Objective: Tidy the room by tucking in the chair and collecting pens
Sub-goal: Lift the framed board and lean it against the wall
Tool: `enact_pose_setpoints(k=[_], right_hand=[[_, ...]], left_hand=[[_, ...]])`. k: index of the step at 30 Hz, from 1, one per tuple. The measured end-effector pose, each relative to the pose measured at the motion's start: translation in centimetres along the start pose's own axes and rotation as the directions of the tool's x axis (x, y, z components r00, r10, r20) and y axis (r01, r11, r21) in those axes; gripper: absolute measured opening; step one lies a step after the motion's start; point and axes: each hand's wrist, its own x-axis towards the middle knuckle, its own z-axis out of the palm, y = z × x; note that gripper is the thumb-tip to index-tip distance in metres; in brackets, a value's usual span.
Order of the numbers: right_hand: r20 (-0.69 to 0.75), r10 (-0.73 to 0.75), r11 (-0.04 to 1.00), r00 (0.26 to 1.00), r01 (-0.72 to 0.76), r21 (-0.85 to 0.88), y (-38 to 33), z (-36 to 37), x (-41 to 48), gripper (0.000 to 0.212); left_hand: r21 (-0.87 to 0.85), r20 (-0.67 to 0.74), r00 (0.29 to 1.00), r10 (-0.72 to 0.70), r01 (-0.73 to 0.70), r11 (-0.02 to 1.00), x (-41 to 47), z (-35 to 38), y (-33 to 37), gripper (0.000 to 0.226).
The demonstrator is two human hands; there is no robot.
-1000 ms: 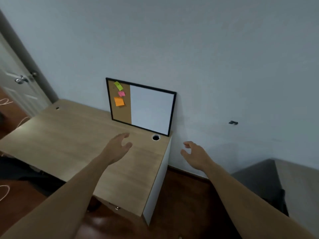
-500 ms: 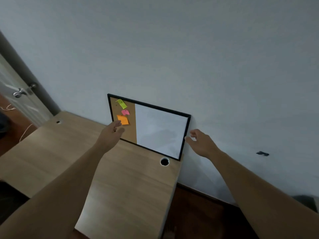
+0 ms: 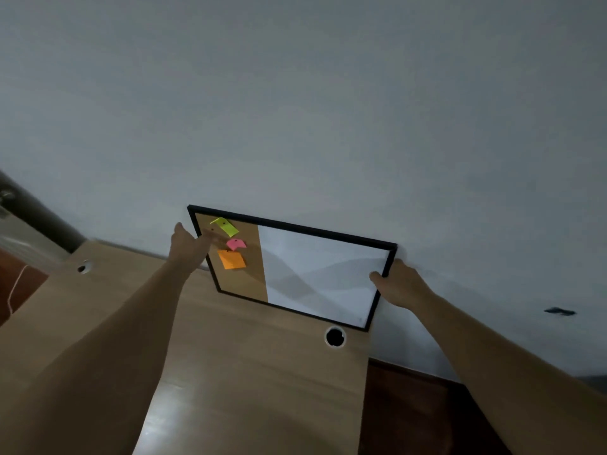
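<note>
A black-framed board, part cork and part whiteboard, leans against the wall at the back of the wooden desk. My left hand is at the board's left edge, thumb over the cork, closed on the frame. My right hand grips the right edge, thumb on the front and fingers behind. No chair or pen shows in this view.
Yellow, pink and orange sticky notes are pinned to the cork. The desk has cable holes at the right and far left. A door stands at the left. Dark wooden floor lies right of the desk.
Both hands reached forward from above the desk to the board's two side edges and closed on the frame. The view came closer and tilted up toward the wall.
</note>
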Motion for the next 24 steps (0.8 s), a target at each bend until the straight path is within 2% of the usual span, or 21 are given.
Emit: enact_pose_setpoints(k=[3, 5, 7, 10, 13, 18, 24], right_hand=[[-0.029, 0.009, 1.0, 1.0, -0.009, -0.006, 0.1, 0.1, 1.3, 0.043], [-0.041, 0.004, 0.999, 0.999, -0.005, -0.034, 0.3, 0.0, 1.9, 0.029], [-0.048, 0.005, 0.997, 0.999, -0.008, -0.074, 0.4, -0.1, 2.2, 0.028], [-0.051, 0.007, 0.993, 0.999, -0.013, -0.119, 0.3, 0.0, 2.2, 0.037], [-0.067, 0.009, 0.994, 0.998, -0.016, -0.105, 0.5, 0.2, 2.1, 0.037], [-0.131, -0.001, 0.998, 0.991, -0.007, -0.06, 1.3, -0.1, 1.7, 0.039], [-0.198, 0.066, 0.997, 0.978, -0.074, -0.036, 5.3, -3.1, 1.0, 0.034]], left_hand=[[0.006, 0.009, 1.0, 0.028, -0.028, 1.0, 1.5, 0.3, 0.0, 0.089], [0.015, 0.006, 0.997, 0.076, -0.076, 0.997, 2.0, 0.8, -0.2, 0.064], [0.005, -0.013, 0.995, 0.102, -0.102, 0.995, 2.4, 1.3, -0.4, 0.049], [-0.036, -0.012, 0.995, 0.096, -0.097, 0.995, 3.0, 1.4, -1.0, 0.047], [-0.043, -0.02, 0.994, 0.108, -0.109, 0.993, 3.1, 1.4, -1.2, 0.042], [0.065, -0.066, 0.976, 0.208, -0.204, 0.977, 2.2, 0.7, -1.8, 0.03], [0.032, 0.083, 0.968, 0.237, -0.241, 0.97, 2.7, 0.7, -3.3, 0.033]])
